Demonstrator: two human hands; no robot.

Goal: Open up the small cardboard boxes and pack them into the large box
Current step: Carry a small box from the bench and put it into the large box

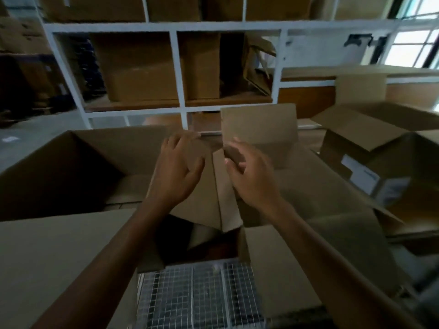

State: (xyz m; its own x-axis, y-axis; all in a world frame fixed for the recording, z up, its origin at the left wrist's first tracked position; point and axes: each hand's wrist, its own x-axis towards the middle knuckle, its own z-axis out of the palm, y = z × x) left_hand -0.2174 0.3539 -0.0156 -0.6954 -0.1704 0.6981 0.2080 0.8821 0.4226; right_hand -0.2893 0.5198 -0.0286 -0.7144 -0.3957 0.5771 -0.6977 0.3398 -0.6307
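A small brown cardboard box [209, 200] sits in front of me, its top flaps partly folded. My left hand [177, 169] lies flat on its left flap, pressing it. My right hand [249, 176] grips the edge of the right flap with curled fingers. One flap [259, 125] stands upright behind my hands. The large box [71, 167] stands open to the left, its dark inside mostly empty with some cardboard on the bottom. The small box's near side is open and dark inside.
Another open carton [380, 148] with white labels stands at the right. A wire mesh surface [199, 295] shows below the small box. White shelving [178, 67] with brown cartons fills the background. A flat cardboard flap [59, 257] lies at the lower left.
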